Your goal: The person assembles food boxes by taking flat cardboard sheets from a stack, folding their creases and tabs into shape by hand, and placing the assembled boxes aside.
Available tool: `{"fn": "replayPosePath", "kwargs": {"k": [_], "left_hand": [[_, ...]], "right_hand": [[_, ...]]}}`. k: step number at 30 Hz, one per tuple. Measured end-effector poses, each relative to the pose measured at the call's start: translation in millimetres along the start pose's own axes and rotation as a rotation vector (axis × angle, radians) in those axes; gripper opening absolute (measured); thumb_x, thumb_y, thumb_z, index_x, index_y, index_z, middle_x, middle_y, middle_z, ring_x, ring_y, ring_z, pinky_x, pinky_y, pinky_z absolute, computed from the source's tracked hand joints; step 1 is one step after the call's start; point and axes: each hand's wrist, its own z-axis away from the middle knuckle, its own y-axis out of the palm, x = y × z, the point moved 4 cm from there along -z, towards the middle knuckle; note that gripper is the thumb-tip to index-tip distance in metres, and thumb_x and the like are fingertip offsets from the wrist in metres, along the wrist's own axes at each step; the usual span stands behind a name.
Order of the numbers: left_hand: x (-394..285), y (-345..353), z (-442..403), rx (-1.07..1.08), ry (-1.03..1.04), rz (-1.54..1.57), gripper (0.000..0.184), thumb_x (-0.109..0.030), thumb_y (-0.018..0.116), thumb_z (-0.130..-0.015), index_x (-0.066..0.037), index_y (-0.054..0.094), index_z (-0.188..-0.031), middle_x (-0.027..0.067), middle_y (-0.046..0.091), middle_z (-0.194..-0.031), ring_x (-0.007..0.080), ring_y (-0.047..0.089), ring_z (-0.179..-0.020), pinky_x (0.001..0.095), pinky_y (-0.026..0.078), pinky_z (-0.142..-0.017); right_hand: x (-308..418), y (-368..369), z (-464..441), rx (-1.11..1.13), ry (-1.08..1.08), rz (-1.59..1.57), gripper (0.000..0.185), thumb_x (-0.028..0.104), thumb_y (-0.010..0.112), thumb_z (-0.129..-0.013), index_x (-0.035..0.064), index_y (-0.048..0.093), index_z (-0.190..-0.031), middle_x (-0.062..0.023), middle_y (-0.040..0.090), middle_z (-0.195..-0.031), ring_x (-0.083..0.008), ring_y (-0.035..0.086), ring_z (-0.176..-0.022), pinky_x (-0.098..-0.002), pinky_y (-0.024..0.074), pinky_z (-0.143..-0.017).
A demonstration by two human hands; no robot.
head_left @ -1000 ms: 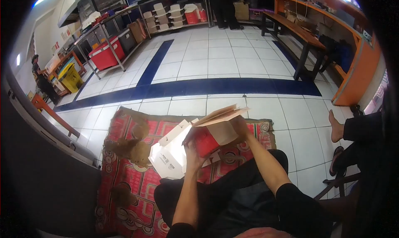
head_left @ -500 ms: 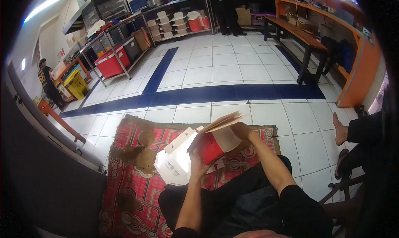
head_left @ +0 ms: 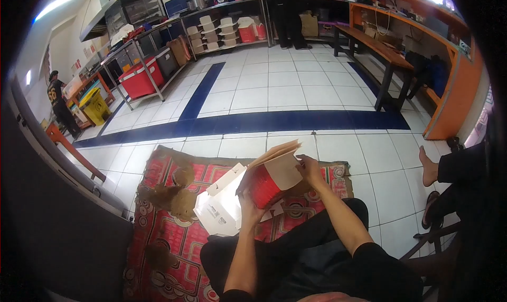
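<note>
A stack of folded cardboard sheets (head_left: 284,171), red and pale brown, is held up above my lap. My left hand (head_left: 250,207) grips its lower left side, with the fingers partly hidden behind it. At the right edge of the stack, my right hand (head_left: 308,170) has its fingers bent against the pale brown part. Beside the stack on the left lies an open white cardboard box piece (head_left: 217,209) with printing on it, on the red patterned mat (head_left: 179,238).
A person's bare foot (head_left: 429,167) and a sandal are at the right. Farther off are a wooden bench (head_left: 377,46), a red cooler (head_left: 141,79), a yellow bin (head_left: 95,106), shelves with stacked boxes (head_left: 213,34) and two standing people. A dark panel (head_left: 63,217) stands at my left.
My right hand has shifted slightly up along the stack's right edge, and its fingers show more clearly. The pale brown part has swung more upright. My left hand stays at the lower left.
</note>
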Motion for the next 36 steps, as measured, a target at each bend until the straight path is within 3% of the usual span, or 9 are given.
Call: {"fn": "replayPosePath", "kwargs": {"k": [5,9,12,15,23,27,30,33,36], "left_hand": [[8,1,6,-0.128,0.065,0.008,0.102,-0.039,0.105,-0.063,-0.002,0.057,-0.146,0.0242,0.061,-0.139,0.046,0.056,-0.132,0.0575,0.049,-0.109],[-3,-6,4,-0.149,0.055,0.019,0.099,-0.039,0.104,-0.066,-0.002,0.057,-0.145,0.0243,0.06,-0.14,0.0462,0.057,-0.131,0.0566,0.051,-0.107],[5,0,3,-0.042,-0.017,0.019,0.098,-0.039,0.102,-0.069,-0.001,0.055,-0.147,0.0254,0.057,-0.143,0.0465,0.055,-0.133,0.0565,0.05,-0.108],[13,5,5,0.001,-0.014,0.066,0.117,-0.028,0.105,-0.06,-0.006,0.038,-0.154,0.0288,0.048,-0.147,0.0517,0.048,-0.135,0.0622,0.043,-0.113],[-3,-5,3,-0.036,-0.023,0.027,0.128,-0.022,0.108,-0.052,-0.007,0.036,-0.156,0.0268,0.046,-0.15,0.0504,0.046,-0.137,0.0614,0.043,-0.114],[11,0,5,-0.005,-0.041,0.067,0.13,-0.021,0.109,-0.049,-0.007,0.036,-0.156,0.0261,0.046,-0.15,0.0501,0.047,-0.137,0.0609,0.044,-0.115],[7,-1,1,0.031,-0.004,0.073,0.133,-0.022,0.11,-0.047,-0.007,0.036,-0.156,0.026,0.045,-0.151,0.05,0.046,-0.138,0.0604,0.044,-0.115],[-6,-7,-1,-0.008,0.071,-0.057,0.13,-0.026,0.11,-0.051,-0.007,0.036,-0.156,0.0268,0.046,-0.151,0.0501,0.046,-0.139,0.0605,0.044,-0.116],[-1,-3,0,-0.055,0.07,-0.006,0.114,-0.036,0.104,-0.064,-0.002,0.043,-0.154,0.0258,0.048,-0.152,0.0478,0.048,-0.141,0.0567,0.046,-0.115]], "right_hand": [[-13,4,7,-0.066,0.081,0.015,0.031,0.011,0.08,-0.093,0.0037,0.082,-0.123,-0.0226,0.078,-0.102,-0.0341,0.078,-0.086,-0.0431,0.0611,-0.079],[-7,3,9,-0.077,0.035,0.1,0.031,0.01,0.08,-0.094,0.0034,0.082,-0.124,-0.0227,0.077,-0.1,-0.0336,0.078,-0.085,-0.0429,0.0606,-0.077],[9,-6,14,-0.106,0.126,-0.098,0.03,0.009,0.079,-0.095,0.0044,0.083,-0.124,-0.024,0.078,-0.102,-0.0344,0.077,-0.084,-0.0429,0.0602,-0.076],[-3,1,14,-0.132,0.116,-0.016,0.029,0.008,0.079,-0.094,0.0045,0.083,-0.123,-0.024,0.079,-0.103,-0.0337,0.078,-0.084,-0.0427,0.0602,-0.076],[-35,17,8,-0.029,0.169,-0.076,0.035,0.008,0.08,-0.092,0.0056,0.082,-0.126,-0.0238,0.08,-0.099,-0.0314,0.079,-0.084,-0.0412,0.0601,-0.077],[0,-16,12,0.122,0.257,-0.173,0.038,0.01,0.082,-0.089,0.0044,0.082,-0.126,-0.0256,0.08,-0.097,-0.0337,0.078,-0.081,-0.0431,0.06,-0.075],[14,-27,11,0.09,0.16,-0.054,0.041,0.013,0.082,-0.087,0.003,0.08,-0.127,-0.0274,0.079,-0.095,-0.0363,0.078,-0.078,-0.0455,0.06,-0.074],[12,-24,9,0.07,0.135,-0.054,0.043,0.015,0.082,-0.087,0.0014,0.079,-0.128,-0.0272,0.077,-0.088,-0.0389,0.078,-0.077,-0.0479,0.0592,-0.073],[1,-12,14,0.07,0.153,-0.131,0.043,0.014,0.082,-0.087,0.0007,0.078,-0.127,-0.0275,0.077,-0.09,-0.0404,0.079,-0.082,-0.0477,0.0586,-0.073]]}}
